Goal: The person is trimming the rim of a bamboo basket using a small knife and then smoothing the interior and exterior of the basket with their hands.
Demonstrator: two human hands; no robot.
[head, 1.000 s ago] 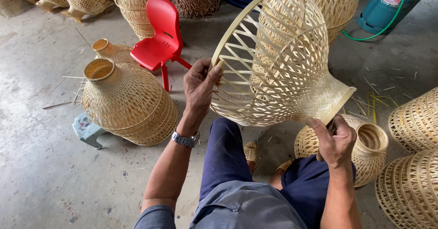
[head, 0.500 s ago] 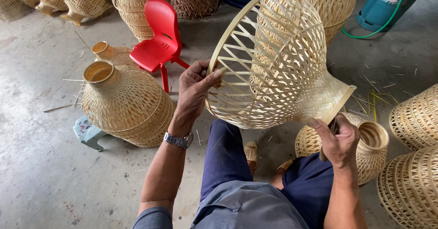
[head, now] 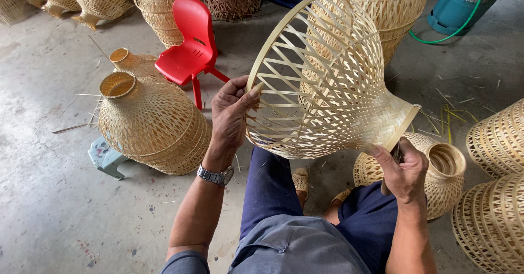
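Note:
I hold a bell-shaped woven bamboo lampshade [head: 327, 83] up above my knees, its wide open rim tilted to the left and its narrow neck down to the right. My left hand [head: 229, 115] grips the wide rim, fingers curled over the edge, a watch on the wrist. At the narrow neck my right hand [head: 404, 173] is closed around a small dark tool, thumb pressed against the neck's edge.
A stack of finished woven shades [head: 153, 124] stands on the concrete floor at the left beside a red plastic child's chair [head: 191, 42] and a small grey stool [head: 106, 156]. More shades lie at the right [head: 494, 137], under my right hand [head: 442, 178] and along the back [head: 164, 6]. A teal gas cylinder [head: 464, 1] with green hose stands at back right.
My left hand has shifted a little along the wide rim and the shade has turned slightly. My right hand stays at the neck.

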